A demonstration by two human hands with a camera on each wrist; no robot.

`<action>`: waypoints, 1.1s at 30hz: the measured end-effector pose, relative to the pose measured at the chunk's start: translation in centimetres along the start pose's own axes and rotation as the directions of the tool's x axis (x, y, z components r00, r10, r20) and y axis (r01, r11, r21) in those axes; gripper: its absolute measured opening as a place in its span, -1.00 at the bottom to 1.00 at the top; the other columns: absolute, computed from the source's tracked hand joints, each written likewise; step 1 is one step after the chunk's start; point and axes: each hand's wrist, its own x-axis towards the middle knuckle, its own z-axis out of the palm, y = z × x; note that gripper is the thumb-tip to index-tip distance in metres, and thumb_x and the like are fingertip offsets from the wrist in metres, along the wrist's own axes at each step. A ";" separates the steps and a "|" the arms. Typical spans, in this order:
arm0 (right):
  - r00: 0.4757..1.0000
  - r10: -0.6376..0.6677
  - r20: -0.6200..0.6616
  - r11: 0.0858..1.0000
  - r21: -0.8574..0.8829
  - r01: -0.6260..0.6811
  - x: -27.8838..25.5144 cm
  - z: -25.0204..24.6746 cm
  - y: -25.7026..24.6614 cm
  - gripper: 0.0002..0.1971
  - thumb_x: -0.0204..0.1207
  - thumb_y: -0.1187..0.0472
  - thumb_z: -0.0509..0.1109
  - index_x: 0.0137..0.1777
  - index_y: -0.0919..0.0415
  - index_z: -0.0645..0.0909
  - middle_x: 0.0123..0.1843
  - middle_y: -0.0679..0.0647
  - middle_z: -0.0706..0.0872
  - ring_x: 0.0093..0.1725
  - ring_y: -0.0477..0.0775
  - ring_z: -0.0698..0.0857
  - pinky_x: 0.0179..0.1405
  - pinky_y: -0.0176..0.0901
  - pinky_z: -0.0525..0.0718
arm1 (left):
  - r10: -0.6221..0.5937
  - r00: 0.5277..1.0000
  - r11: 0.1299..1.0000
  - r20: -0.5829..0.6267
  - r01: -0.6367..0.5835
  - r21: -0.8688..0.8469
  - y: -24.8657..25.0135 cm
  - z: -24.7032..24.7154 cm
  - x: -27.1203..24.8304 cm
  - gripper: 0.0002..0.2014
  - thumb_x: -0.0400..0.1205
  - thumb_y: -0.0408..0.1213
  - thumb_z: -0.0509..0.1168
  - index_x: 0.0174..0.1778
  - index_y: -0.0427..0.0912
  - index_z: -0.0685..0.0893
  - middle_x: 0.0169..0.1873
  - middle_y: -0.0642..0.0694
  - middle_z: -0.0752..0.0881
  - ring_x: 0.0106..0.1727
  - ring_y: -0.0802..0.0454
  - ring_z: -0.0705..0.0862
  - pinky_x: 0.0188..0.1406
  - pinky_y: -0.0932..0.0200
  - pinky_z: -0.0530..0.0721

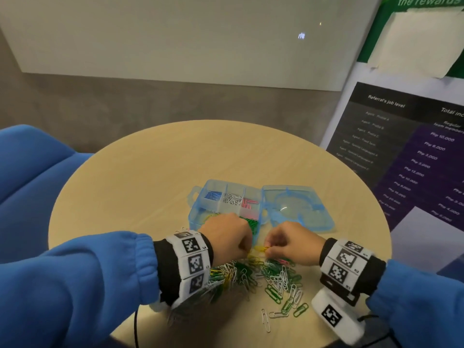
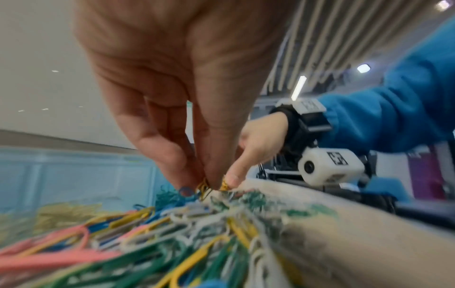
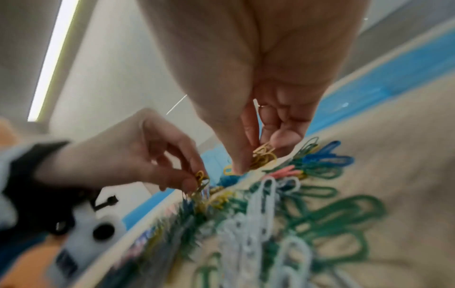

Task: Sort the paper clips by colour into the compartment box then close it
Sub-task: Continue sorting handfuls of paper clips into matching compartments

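Note:
A clear blue compartment box (image 1: 195, 217) lies open on the round table, its lid (image 1: 296, 209) flat to the right. Blue, white and pink clips fill its far cells; yellow and green clips lie in near cells. A mixed pile of paper clips (image 1: 271, 277) spreads in front of it. My left hand (image 1: 247, 248) pinches yellow clips (image 2: 203, 187) at the pile's far edge. Beside it my right hand (image 1: 267, 248) pinches a small bunch of yellow clips (image 3: 263, 157). The two hands nearly touch.
The tan round table (image 1: 150, 177) has bare wood behind and left of the box. A blue seat (image 1: 32, 167) stands at the left. A poster board (image 1: 414, 151) leans at the right. Loose green and white clips (image 1: 283, 310) lie near the table's front edge.

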 end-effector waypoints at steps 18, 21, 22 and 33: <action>0.999 -0.032 0.032 0.812 0.584 0.007 3.2 -1.9 -4.0 -0.88 0.57 0.36 0.42 -0.20 0.28 0.65 -0.35 0.03 0.63 -0.35 -0.10 0.54 -0.36 -0.37 0.48 | -0.313 0.937 0.872 -0.159 0.217 -0.439 -10.5 -3.9 0.0 -0.97 0.55 -0.30 0.51 -0.13 -0.15 0.84 -0.33 -0.04 0.83 -0.31 0.07 0.81 -0.25 0.29 0.77; 0.998 -0.009 -0.058 0.825 0.564 0.041 4.5 -1.7 -5.3 -0.94 0.54 0.32 0.47 -0.16 0.25 0.69 -0.25 0.07 0.73 -0.26 -0.05 0.60 -0.26 -0.30 0.55 | -0.325 0.932 0.834 -0.160 0.203 -0.514 -10.5 -3.6 0.2 -0.89 0.58 -0.32 0.48 -0.03 -0.24 0.85 -0.27 -0.13 0.86 -0.23 0.04 0.84 -0.14 0.20 0.81; 0.996 -0.006 -0.088 0.830 0.555 0.054 4.9 -1.6 -5.7 -0.96 0.53 0.32 0.49 -0.15 0.25 0.70 -0.21 0.11 0.76 -0.23 -0.03 0.63 -0.21 -0.28 0.59 | -0.335 0.926 0.828 -0.172 0.203 -0.522 -10.4 -3.7 0.3 -0.88 0.60 -0.32 0.45 -0.01 -0.25 0.84 -0.25 -0.14 0.86 -0.23 0.06 0.84 -0.16 0.25 0.80; 0.987 -0.069 -0.147 0.821 0.553 0.140 3.8 -1.9 -5.6 -0.74 0.53 0.25 0.49 0.19 0.31 0.73 0.12 0.16 0.81 0.17 0.06 0.77 0.27 -0.08 0.69 | -0.220 0.975 0.972 -0.039 0.216 -0.091 -9.9 -3.3 -2.4 -0.83 0.68 -0.22 0.37 0.11 0.02 0.83 0.03 0.04 0.82 0.00 0.12 0.74 0.06 0.20 0.66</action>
